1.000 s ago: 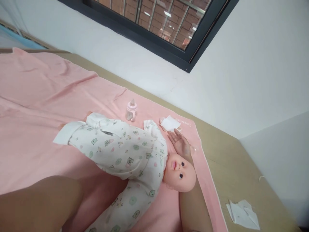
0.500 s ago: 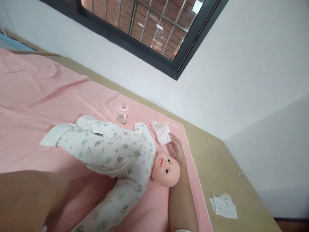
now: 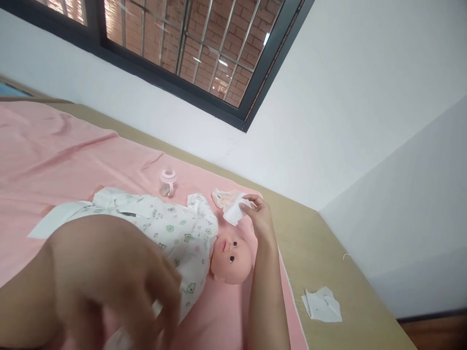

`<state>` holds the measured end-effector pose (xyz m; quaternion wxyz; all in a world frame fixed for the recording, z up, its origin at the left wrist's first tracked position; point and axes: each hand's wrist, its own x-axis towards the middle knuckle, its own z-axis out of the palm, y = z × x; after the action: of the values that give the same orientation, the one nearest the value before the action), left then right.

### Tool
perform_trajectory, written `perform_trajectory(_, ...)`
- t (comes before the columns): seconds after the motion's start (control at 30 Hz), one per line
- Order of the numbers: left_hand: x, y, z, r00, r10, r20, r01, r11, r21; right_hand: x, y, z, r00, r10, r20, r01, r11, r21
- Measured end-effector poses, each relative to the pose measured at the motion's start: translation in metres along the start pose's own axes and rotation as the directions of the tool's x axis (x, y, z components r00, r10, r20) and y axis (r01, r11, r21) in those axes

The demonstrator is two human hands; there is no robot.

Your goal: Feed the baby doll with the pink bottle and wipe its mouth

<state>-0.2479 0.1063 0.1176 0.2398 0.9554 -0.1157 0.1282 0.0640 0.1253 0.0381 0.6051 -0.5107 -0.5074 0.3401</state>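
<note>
- The white wipe (image 3: 233, 214) hangs just beyond the top of the doll's (image 3: 182, 233) head, lifted off the bedding and pinched at its upper edge.
- The right hand (image 3: 260, 218) has it: the grip is closed to a pinch, thumb and fingertips meeting on the wipe, with the forearm running up alongside the doll's head.
- Beneath the wipe, just past the doll's shoulder, lies a crumpled pale packet (image 3: 222, 198); its print is too small to read.
- The left hand (image 3: 116, 282) is close to the camera and badly blurred, covering the doll's lower body and legs. Its fingers curl loosely, but I cannot tell whether that grip holds anything.
- The doll lies on its back in a white printed sleepsuit, face up.
- A small pink baby bottle (image 3: 168, 182) stands upright beyond the doll's chest, apart from it.
- A pink blanket (image 3: 54, 150) is spread under the doll, cut off at the left edge.
- On the tan surface (image 3: 328, 257) past the doll's head, well apart, lies a crumpled tissue (image 3: 321, 305).
</note>
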Motion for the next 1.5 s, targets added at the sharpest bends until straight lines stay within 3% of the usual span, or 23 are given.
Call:
perform_trajectory(0.07, 0.003, -0.004, 0.002, 0.987, -0.06, 0.149, 0.072, 0.994, -0.077, -0.008, -0.014, 0.007, 0.997, -0.06, 0.054, 0.063, 0.997, -0.054)
perform_trajectory(0.1, 0.003, -0.01, 0.006, 0.977, -0.15, 0.15, 0.164, 0.983, -0.08, -0.013, -0.021, 0.011, 0.992, -0.088, 0.087, 0.096, 0.992, -0.087)
perform_trajectory(0.17, 0.005, -0.025, 0.015, 0.935, -0.353, -0.044, 0.352, 0.936, -0.012, -0.024, -0.035, 0.019, 0.976, -0.139, 0.165, 0.167, 0.972, -0.167)
perform_trajectory(0.27, 0.009, -0.051, 0.027, 0.805, -0.456, -0.38, 0.523, 0.847, 0.091, -0.042, -0.052, 0.03, 0.94, -0.159, 0.302, 0.253, 0.919, -0.301)
perform_trajectory(0.33, 0.014, -0.063, 0.031, 0.726, -0.485, -0.487, 0.591, 0.803, 0.082, -0.052, -0.06, 0.037, 0.915, -0.141, 0.379, 0.289, 0.884, -0.368)
perform_trajectory(0.37, 0.016, -0.067, 0.032, 0.708, -0.506, -0.493, 0.608, 0.791, 0.061, -0.056, -0.064, 0.04, 0.902, -0.134, 0.411, 0.305, 0.871, -0.386)
perform_trajectory(0.5, 0.023, -0.072, 0.03, 0.732, -0.573, -0.368, 0.598, 0.799, -0.056, -0.067, -0.073, 0.044, 0.869, -0.17, 0.464, 0.368, 0.849, -0.378)
perform_trajectory(0.63, 0.026, -0.07, 0.027, 0.747, -0.586, -0.313, 0.569, 0.808, -0.154, -0.07, -0.076, 0.041, 0.868, -0.202, 0.453, 0.383, 0.854, -0.353)
perform_trajectory(0.8, 0.025, -0.064, 0.024, 0.736, -0.587, -0.338, 0.528, 0.81, -0.256, -0.072, -0.079, 0.039, 0.906, -0.188, 0.379, 0.3, 0.917, -0.263)
perform_trajectory(0.93, 0.025, -0.059, 0.023, 0.754, -0.48, -0.447, 0.372, 0.875, -0.311, -0.071, -0.079, 0.04, 0.941, -0.171, 0.291, 0.229, 0.957, -0.179)
perform_trajectory(1.07, 0.028, -0.055, 0.026, 0.732, -0.33, -0.596, 0.253, 0.944, -0.211, -0.07, -0.076, 0.045, 0.957, -0.114, 0.268, 0.151, 0.981, -0.122)
perform_trajectory(1.17, 0.032, -0.05, 0.028, 0.723, -0.269, -0.636, 0.209, 0.963, -0.169, -0.07, -0.074, 0.05, 0.955, -0.067, 0.289, 0.107, 0.986, -0.125)
perform_trajectory(1.23, 0.034, -0.046, 0.028, 0.709, -0.306, -0.636, 0.234, 0.952, -0.198, -0.069, -0.073, 0.051, 0.953, -0.058, 0.299, 0.102, 0.986, -0.133)
perform_trajectory(1.37, 0.036, -0.048, 0.027, 0.631, -0.498, -0.595, 0.405, 0.865, -0.295, -0.056, -0.065, 0.04, 0.967, -0.073, 0.245, 0.105, 0.987, -0.121)
perform_trajectory(1.4, 0.037, -0.051, 0.028, 0.644, -0.516, -0.565, 0.43, 0.855, -0.29, -0.051, -0.061, 0.035, 0.974, -0.071, 0.217, 0.098, 0.988, -0.116)
perform_trajectory(1.5, 0.043, -0.067, 0.036, 0.744, -0.508, -0.434, 0.461, 0.86, -0.217, -0.029, -0.038, 0.017, 0.99, -0.019, 0.139, 0.031, 0.996, -0.087)
